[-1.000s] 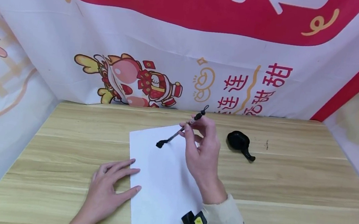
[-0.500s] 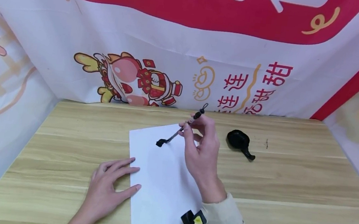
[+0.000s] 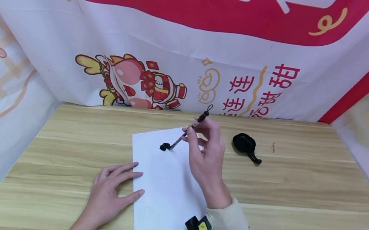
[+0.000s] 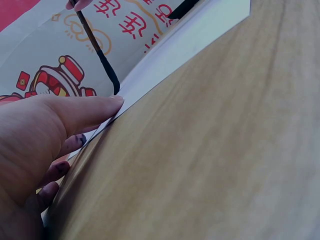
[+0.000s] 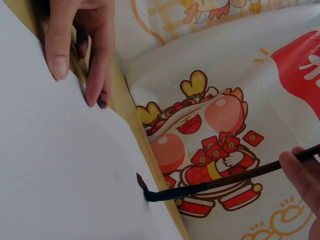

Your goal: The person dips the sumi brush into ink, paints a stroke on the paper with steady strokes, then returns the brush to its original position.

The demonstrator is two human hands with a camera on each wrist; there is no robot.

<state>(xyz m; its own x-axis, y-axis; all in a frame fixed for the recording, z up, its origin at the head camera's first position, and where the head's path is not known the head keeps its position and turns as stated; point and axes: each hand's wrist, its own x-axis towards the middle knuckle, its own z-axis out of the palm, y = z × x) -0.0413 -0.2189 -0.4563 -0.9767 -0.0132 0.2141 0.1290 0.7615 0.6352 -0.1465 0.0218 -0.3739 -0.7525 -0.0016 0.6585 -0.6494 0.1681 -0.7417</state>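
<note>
A white sheet of paper [image 3: 163,204] lies on the wooden table. Near its far end is a small black ink mark [image 3: 164,147]. My right hand [image 3: 208,156] pinches a writing brush [image 3: 201,118] between thumb and fingers, handle slanting up to the right. The brush's dark bristles touch the paper at the mark's right side; in the right wrist view, the bristles [image 5: 170,194] bend against the sheet. My left hand [image 3: 109,194] rests at the paper's left edge, fingers spread, with fingertips on the sheet. Dark stains show on some left fingers [image 4: 62,167].
A black spoon-shaped dish [image 3: 244,143] with a short handle stands right of the paper, near small dark specks on the wooden table [image 3: 301,175]. A black strap piece with a yellow label [image 3: 198,225] sits at the right wrist. A printed cloth [image 3: 166,40] hangs behind the table.
The brush tip has shifted slightly to the right beside the ink mark, and the handle stands a little steeper. The left hand and the paper look unmoved.
</note>
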